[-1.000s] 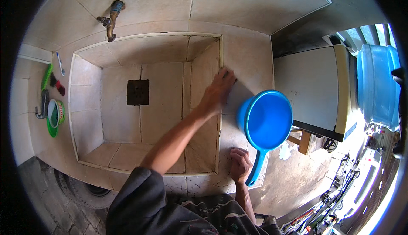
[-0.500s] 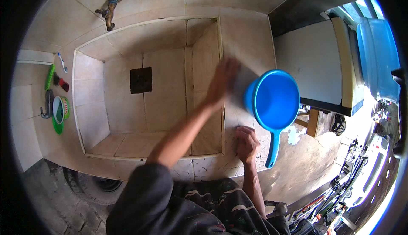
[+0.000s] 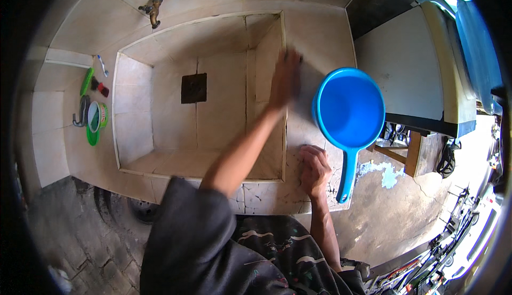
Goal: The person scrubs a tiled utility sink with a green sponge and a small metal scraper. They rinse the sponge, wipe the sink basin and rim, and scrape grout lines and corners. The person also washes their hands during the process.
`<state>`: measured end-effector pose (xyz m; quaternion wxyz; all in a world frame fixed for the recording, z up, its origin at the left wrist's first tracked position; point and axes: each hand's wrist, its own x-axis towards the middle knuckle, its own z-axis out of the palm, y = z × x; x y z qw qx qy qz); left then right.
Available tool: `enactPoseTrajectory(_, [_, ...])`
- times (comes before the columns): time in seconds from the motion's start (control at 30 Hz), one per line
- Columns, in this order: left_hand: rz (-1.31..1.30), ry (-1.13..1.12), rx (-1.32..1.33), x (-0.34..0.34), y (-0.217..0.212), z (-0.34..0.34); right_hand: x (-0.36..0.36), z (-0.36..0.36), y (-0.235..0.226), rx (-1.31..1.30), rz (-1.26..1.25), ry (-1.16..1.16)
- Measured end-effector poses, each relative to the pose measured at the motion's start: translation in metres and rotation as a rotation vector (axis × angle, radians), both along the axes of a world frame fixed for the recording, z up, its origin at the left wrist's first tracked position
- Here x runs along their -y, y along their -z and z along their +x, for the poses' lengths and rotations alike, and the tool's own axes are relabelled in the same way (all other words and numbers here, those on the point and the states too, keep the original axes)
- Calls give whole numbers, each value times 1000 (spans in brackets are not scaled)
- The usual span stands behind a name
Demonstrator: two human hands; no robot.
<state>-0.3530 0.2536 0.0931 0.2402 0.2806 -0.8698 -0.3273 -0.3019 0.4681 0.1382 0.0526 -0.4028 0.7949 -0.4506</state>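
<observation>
My left hand (image 3: 285, 79) is over the right rim of the tiled basin (image 3: 284, 135), blurred by motion. A dark patch shows at its fingers, and I cannot make out whether it is a held thing or shadow. My right hand (image 3: 316, 171) rests on the tiled ledge with its fingers curled in, and nothing shows inside it. Just beyond and to the right of that hand stands a blue plastic dipper (image 3: 349, 108), its mouth facing up and its handle pointing toward me. Neither hand touches the dipper.
A square dark drain cover (image 3: 193, 88) sits in the basin floor. Above the far rim a brass tap (image 3: 155, 9) juts from the wall. Along the left ledge lie a toothbrush (image 3: 103, 65), a green brush (image 3: 87, 81), a red-handled brush (image 3: 100, 86) and a small tub (image 3: 101, 114). A white cabinet-like box (image 3: 402, 68) stands right.
The view has shifted, so the basin and left-ledge items appear farther right and higher. My left hand still moves in a blur by the right rim. My right hand stays curled on the ledge.
</observation>
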Motion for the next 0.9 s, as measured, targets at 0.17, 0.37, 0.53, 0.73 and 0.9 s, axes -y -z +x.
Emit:
enactPoseTrajectory(0.17, [-147,86,-263,-38,20,47,-4,-3,-1,36,-23,-27])
enactPoseTrajectory(0.37, [722,-233,-150,-133,52,141,-4,-5,-7,51,-20,-75])
enactPoseTrajectory(0.53, [612,-381,-8,-29,64,73,-3,-2,-7,22,-15,-54])
enactPoseTrajectory(0.73, [613,-204,96,-14,81,111,7,3,-2,-33,10,33])
enactPoseTrajectory(0.9, [549,-173,74,26,106,74,14,8,0,-70,93,134])
